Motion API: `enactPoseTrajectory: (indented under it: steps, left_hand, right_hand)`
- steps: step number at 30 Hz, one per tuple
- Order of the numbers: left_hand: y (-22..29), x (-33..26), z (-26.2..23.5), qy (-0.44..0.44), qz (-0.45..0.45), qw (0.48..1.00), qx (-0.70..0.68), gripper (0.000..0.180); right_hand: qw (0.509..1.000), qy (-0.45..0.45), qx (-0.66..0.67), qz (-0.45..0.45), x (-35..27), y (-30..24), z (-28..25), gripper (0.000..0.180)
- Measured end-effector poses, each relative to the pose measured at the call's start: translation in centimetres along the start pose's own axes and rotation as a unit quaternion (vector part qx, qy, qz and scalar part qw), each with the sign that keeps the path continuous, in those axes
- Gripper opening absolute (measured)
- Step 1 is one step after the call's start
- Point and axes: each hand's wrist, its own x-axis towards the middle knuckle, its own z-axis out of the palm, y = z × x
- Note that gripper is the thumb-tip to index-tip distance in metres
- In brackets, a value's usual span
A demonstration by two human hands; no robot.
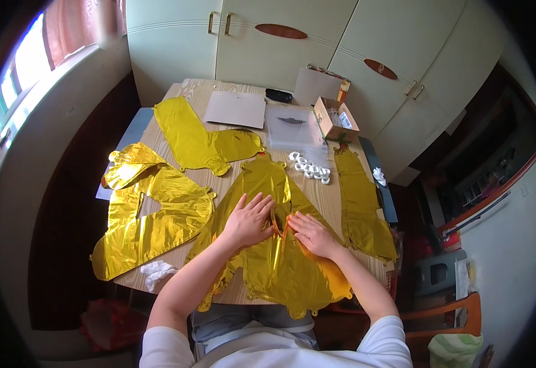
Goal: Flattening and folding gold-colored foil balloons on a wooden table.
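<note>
A flat gold foil balloon shaped like a letter A (262, 264) lies before me, its lower edge at the table's near edge. My left hand (248, 222) rests on its foil with fingers stretched out, just left of the small opening in the middle. On the other side of that opening my right hand (312, 234) lies flat, fingers extended. Between the hands the foil edge is raised and looks orange. Three more flat gold balloons surround it: a crinkled, partly folded one (179, 208) at left, an L-shaped one (194, 144) farther back, and a long one (358, 196) at right.
Behind the balloons are several white ribbon-like rolls (309, 167), clear plastic bags (283, 132), a white sheet (236, 110), a black case (278, 95) and an open cardboard box (335, 122). Crumpled tissue (157, 274) sits at the near left. A wooden chair (470, 306) stands right.
</note>
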Motion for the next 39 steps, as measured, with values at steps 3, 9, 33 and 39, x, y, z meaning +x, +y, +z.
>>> enactPoseTrajectory:
  steps: [3, 9, 33, 39]
  left_hand:
    - [0.4, 0.0, -0.4, 0.015, -0.012, 0.999, -0.051, 0.069]
    - [-0.1, -0.1, -0.7, -0.018, 0.036, 0.999, -0.013, 0.053]
    - [2.4, 2.0, 0.8, -0.016, 0.180, 0.982, -0.052, 0.048]
    - [2.7, 1.8, 0.1, -0.055, 0.157, 0.986, 0.016, 0.054]
  right_hand:
    - [1.000, -0.018, -0.017, 0.016, 0.3, 0.3, -0.4, 0.043]
    - [0.990, -0.126, -0.052, 0.042, 2.5, 0.2, -3.2, 0.067]
    - [0.949, -0.286, -0.082, 0.107, 6.0, 0.9, -5.1, 0.137]
    - [0.967, -0.199, -0.120, 0.102, 3.9, -0.5, -5.0, 0.124]
